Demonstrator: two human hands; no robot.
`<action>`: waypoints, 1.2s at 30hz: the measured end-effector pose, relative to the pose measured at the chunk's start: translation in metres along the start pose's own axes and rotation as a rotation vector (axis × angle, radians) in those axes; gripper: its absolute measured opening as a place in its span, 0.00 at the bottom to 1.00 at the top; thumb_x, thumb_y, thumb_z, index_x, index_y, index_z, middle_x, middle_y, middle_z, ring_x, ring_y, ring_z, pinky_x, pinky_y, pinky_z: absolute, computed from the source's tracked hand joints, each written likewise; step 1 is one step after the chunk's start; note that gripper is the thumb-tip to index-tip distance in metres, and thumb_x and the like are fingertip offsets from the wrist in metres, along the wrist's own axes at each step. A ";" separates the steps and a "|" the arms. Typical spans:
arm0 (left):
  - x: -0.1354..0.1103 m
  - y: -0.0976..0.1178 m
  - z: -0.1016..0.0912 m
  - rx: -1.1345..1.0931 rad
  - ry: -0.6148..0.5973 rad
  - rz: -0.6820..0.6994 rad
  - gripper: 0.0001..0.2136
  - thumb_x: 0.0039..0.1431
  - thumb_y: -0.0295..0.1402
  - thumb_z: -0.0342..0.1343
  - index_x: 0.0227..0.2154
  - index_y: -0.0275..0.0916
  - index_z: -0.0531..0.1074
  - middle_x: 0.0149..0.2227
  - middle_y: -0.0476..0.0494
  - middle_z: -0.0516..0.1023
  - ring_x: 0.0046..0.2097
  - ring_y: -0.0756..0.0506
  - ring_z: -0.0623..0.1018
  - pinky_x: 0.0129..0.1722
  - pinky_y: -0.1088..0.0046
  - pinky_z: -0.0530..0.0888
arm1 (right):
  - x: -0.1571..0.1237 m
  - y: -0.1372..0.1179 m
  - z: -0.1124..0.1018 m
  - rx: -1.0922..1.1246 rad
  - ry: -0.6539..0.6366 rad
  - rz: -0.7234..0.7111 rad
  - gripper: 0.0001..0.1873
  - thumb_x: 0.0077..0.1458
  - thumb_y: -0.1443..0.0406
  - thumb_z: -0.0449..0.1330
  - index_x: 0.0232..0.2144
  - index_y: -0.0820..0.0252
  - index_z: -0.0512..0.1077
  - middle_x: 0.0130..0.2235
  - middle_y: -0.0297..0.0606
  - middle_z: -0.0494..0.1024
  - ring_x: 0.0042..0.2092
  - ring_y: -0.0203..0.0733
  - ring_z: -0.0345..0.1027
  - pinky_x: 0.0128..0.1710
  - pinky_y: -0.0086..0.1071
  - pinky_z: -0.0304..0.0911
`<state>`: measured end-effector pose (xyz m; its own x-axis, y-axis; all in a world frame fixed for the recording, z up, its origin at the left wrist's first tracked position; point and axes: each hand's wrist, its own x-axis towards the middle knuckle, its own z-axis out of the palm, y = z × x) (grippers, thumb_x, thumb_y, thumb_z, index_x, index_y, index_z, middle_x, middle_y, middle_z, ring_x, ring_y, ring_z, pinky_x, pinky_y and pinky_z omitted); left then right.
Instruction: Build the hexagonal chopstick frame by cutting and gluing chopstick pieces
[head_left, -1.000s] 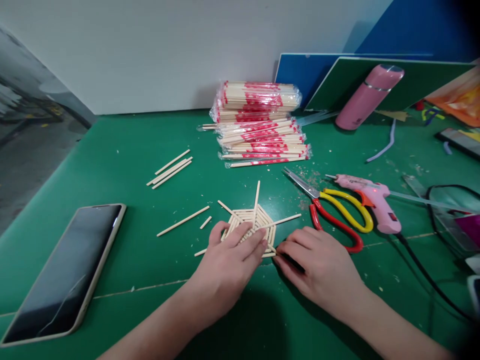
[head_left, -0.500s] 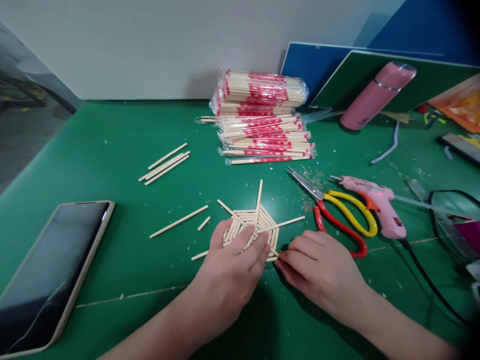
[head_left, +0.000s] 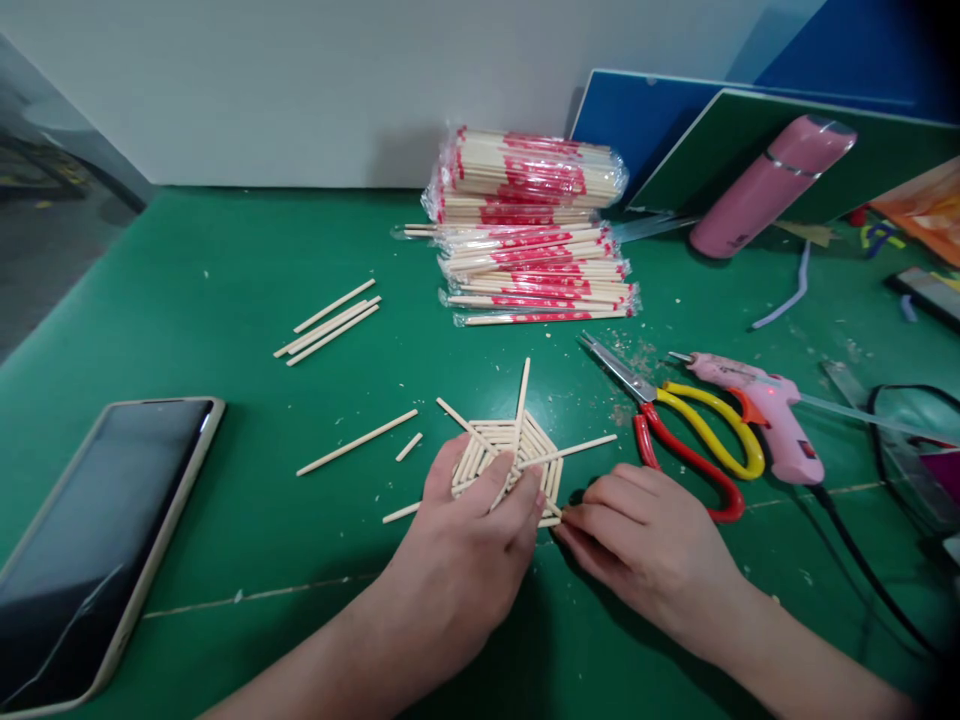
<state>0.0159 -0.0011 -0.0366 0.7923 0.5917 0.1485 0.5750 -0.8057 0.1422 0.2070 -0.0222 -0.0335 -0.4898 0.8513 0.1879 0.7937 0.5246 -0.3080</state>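
A web-shaped piece made of wooden chopsticks (head_left: 478,458) lies flat on the green table, with nested angular rings and several spokes sticking out past them. My left hand (head_left: 476,530) is laid over its lower half, thumb at the left side and fingers pressed on the centre, holding it down. At the lower right corner, my right hand (head_left: 637,535) pinches the end of a spoke; the fingertips partly hide that end. Left of the web are a single chopstick length (head_left: 357,443) and a short cut piece (head_left: 409,447).
Scissors (head_left: 652,400) and a pink glue gun (head_left: 772,410) lie to the right. Wrapped chopsticks (head_left: 536,240) are piled at the back, near a pink bottle (head_left: 772,190). Several loose sticks (head_left: 330,325) lie left of the pile. A phone (head_left: 97,540) rests at the left.
The view has shifted slightly. Both hands keep nearly the same hold on the chopstick web, and nothing else has visibly moved.
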 end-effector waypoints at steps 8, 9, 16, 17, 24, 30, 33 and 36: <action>-0.003 -0.004 0.010 0.045 0.046 0.025 0.13 0.57 0.31 0.44 0.44 0.40 0.64 0.51 0.47 0.67 0.53 0.41 0.62 0.54 0.48 0.40 | -0.007 0.002 0.000 0.291 0.023 0.117 0.06 0.52 0.67 0.54 0.30 0.59 0.71 0.28 0.36 0.71 0.30 0.34 0.61 0.30 0.29 0.58; -0.003 -0.004 0.010 0.049 0.040 0.028 0.13 0.57 0.31 0.44 0.44 0.40 0.64 0.51 0.47 0.67 0.53 0.41 0.62 0.54 0.48 0.40 | -0.007 0.001 0.000 0.295 0.023 0.115 0.06 0.52 0.68 0.54 0.29 0.59 0.72 0.28 0.36 0.71 0.29 0.35 0.61 0.30 0.30 0.57; -0.001 -0.004 0.007 0.079 0.038 0.034 0.12 0.56 0.30 0.46 0.44 0.39 0.64 0.50 0.47 0.68 0.52 0.41 0.62 0.54 0.48 0.41 | -0.002 -0.002 -0.002 0.253 0.041 0.087 0.10 0.53 0.68 0.51 0.25 0.61 0.72 0.24 0.36 0.69 0.27 0.34 0.60 0.27 0.29 0.55; -0.001 -0.004 0.007 0.081 0.046 0.039 0.12 0.56 0.30 0.46 0.44 0.39 0.64 0.50 0.47 0.68 0.52 0.41 0.62 0.54 0.49 0.41 | -0.002 -0.002 -0.001 0.247 0.034 0.085 0.10 0.53 0.68 0.51 0.25 0.61 0.72 0.24 0.36 0.69 0.27 0.34 0.60 0.27 0.29 0.55; -0.004 -0.004 0.014 0.101 0.049 0.020 0.14 0.56 0.30 0.46 0.46 0.39 0.63 0.51 0.48 0.66 0.53 0.41 0.60 0.54 0.47 0.42 | -0.002 -0.001 -0.003 0.171 -0.034 0.061 0.11 0.54 0.68 0.50 0.26 0.60 0.71 0.25 0.36 0.69 0.28 0.35 0.58 0.27 0.29 0.54; -0.003 -0.003 0.013 0.119 0.035 0.030 0.13 0.57 0.31 0.46 0.46 0.40 0.63 0.51 0.48 0.66 0.53 0.41 0.61 0.54 0.47 0.43 | -0.001 -0.002 -0.003 0.158 -0.024 0.052 0.09 0.53 0.68 0.51 0.26 0.60 0.71 0.25 0.35 0.69 0.28 0.35 0.58 0.28 0.29 0.54; -0.003 -0.003 0.011 0.113 0.028 0.030 0.14 0.57 0.31 0.46 0.46 0.39 0.63 0.51 0.48 0.66 0.53 0.41 0.61 0.54 0.48 0.44 | -0.001 -0.003 -0.001 0.156 0.015 0.055 0.09 0.53 0.68 0.51 0.25 0.61 0.70 0.24 0.36 0.69 0.28 0.35 0.58 0.27 0.29 0.54; -0.001 -0.003 0.010 0.129 0.021 0.016 0.15 0.56 0.30 0.47 0.47 0.39 0.62 0.51 0.48 0.67 0.53 0.41 0.61 0.54 0.48 0.46 | -0.002 -0.004 0.000 0.151 0.013 0.088 0.09 0.53 0.68 0.51 0.25 0.61 0.70 0.25 0.36 0.69 0.28 0.35 0.60 0.28 0.29 0.55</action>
<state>0.0153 0.0001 -0.0472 0.7981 0.5779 0.1706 0.5846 -0.8112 0.0133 0.2049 -0.0261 -0.0327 -0.4155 0.8945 0.1653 0.7695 0.4425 -0.4604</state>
